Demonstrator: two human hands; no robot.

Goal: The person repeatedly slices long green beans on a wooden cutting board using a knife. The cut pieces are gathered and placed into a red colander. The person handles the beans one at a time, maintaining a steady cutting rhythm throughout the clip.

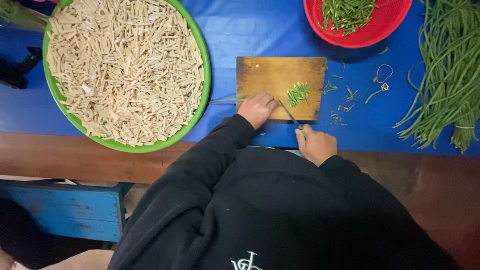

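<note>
On the blue-covered worktop (pixel 260 30), head view, a rectangular wooden cutting board (pixel 272 72) lies just in front of the person. Left hand (pixel 258 108) rests curled on the board's near edge, fingers folded down over the end of a thin long green bean stalk (pixel 225 100) that runs off the board's left side. Right hand (pixel 315 144) sits off the board, at the near edge of the worktop, closed around the green handle of a small slim-bladed knife (pixel 291 116); the blade angles up-left onto the board, tip near the left hand. A small pile of short cut green bean pieces (pixel 298 93) lies on the board just right of the blade, between both hands and a bit beyond them. Left of the board, a big round green plastic basin (pixel 206 70) full of pale beige cut sticks. Far right, a loose heap of long uncut green beans (pixel 447 65). At the top, a red plastic basket (pixel 380 27) holds more cut green pieces. Green scraps are scattered right of the board. Black sleeves cover both arms.
</note>
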